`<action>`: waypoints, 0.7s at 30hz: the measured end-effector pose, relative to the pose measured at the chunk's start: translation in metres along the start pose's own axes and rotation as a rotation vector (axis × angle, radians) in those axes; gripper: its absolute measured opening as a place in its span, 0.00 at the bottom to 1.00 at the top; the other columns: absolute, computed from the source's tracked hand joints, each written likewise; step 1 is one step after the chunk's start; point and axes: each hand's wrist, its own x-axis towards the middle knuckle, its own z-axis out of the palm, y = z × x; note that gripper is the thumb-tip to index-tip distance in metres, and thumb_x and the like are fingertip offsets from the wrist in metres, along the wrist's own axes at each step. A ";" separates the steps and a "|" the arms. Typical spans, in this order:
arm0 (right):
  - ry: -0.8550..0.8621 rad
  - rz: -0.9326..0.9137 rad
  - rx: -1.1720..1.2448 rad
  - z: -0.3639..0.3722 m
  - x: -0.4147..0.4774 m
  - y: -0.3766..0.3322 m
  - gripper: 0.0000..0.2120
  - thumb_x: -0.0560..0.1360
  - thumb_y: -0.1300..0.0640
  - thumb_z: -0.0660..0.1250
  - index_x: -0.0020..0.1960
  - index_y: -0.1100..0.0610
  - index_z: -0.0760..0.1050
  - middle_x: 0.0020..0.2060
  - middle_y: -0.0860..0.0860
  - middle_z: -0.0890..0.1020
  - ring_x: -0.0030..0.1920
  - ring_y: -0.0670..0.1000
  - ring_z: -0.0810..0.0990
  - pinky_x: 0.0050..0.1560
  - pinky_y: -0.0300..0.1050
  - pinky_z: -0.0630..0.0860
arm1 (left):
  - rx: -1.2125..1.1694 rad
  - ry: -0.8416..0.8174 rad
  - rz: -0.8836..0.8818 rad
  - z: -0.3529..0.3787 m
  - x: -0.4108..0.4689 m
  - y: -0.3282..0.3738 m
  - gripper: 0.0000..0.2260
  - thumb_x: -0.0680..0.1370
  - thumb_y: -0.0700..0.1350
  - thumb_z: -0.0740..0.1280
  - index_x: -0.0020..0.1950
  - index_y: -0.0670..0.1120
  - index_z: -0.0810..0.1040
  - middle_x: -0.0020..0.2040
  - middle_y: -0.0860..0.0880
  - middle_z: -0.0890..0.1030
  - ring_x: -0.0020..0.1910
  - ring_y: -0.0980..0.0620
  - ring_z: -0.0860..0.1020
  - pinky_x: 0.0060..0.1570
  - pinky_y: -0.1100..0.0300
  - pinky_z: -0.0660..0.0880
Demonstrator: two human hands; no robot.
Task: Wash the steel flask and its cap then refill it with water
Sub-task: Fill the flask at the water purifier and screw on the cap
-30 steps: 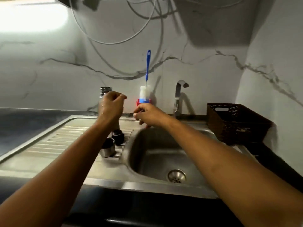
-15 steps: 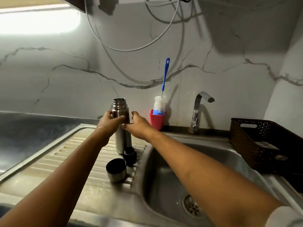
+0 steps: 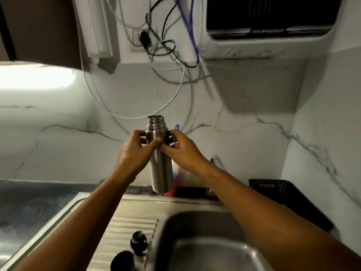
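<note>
— what sort of place is this?
— a home kitchen: a steel sink (image 3: 203, 223) with a ribbed draining board (image 3: 125, 225), and a marble-look wall (image 3: 58, 145) behind.
— anything else?
— a dark basket (image 3: 273, 189) beside the sink, a wall unit (image 3: 254, 45) and loose cables (image 3: 168, 47) above.

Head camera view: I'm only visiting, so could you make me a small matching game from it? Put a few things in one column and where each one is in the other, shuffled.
Things:
1. steel flask
2. black stopper
3. dark basket

Places:
A. on the counter, to the right of the sink
B. held upright in the air, mouth uncovered, by the left hand and the right hand
C. standing on the ribbed drainboard

Pairs: 1-B, 2-C, 3-A.
</note>
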 end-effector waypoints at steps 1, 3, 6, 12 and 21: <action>0.017 -0.014 -0.006 -0.019 0.001 -0.014 0.19 0.79 0.50 0.71 0.69 0.51 0.72 0.56 0.45 0.80 0.55 0.51 0.83 0.59 0.53 0.81 | -0.014 -0.021 0.027 0.002 0.002 0.024 0.22 0.73 0.63 0.74 0.61 0.55 0.76 0.53 0.53 0.83 0.52 0.51 0.82 0.55 0.42 0.81; 0.042 -0.033 -0.034 -0.059 0.000 -0.040 0.20 0.80 0.50 0.70 0.70 0.50 0.71 0.57 0.44 0.79 0.54 0.49 0.83 0.55 0.48 0.82 | -0.034 -0.069 0.086 0.008 0.007 0.069 0.25 0.72 0.65 0.74 0.63 0.53 0.76 0.54 0.51 0.83 0.52 0.49 0.83 0.54 0.41 0.82; 0.092 -0.066 -0.064 -0.117 -0.005 -0.075 0.19 0.80 0.49 0.70 0.68 0.47 0.70 0.58 0.42 0.79 0.53 0.47 0.84 0.51 0.46 0.81 | -0.033 -0.128 0.184 0.020 0.014 0.132 0.27 0.73 0.64 0.75 0.64 0.49 0.75 0.55 0.49 0.82 0.53 0.47 0.83 0.55 0.41 0.82; 0.189 -0.109 -0.196 -0.203 -0.015 -0.126 0.25 0.76 0.52 0.75 0.69 0.47 0.68 0.55 0.40 0.78 0.54 0.43 0.81 0.47 0.37 0.79 | 0.031 -0.193 0.415 0.046 0.023 0.224 0.24 0.74 0.64 0.74 0.60 0.50 0.75 0.51 0.50 0.82 0.48 0.49 0.84 0.49 0.44 0.84; 0.433 -0.121 -0.190 -0.280 0.002 -0.160 0.30 0.68 0.43 0.80 0.65 0.48 0.72 0.56 0.46 0.82 0.54 0.48 0.83 0.55 0.52 0.83 | 0.065 -0.199 0.742 0.071 0.066 0.338 0.21 0.79 0.64 0.68 0.58 0.48 0.81 0.50 0.52 0.83 0.48 0.55 0.81 0.41 0.61 0.73</action>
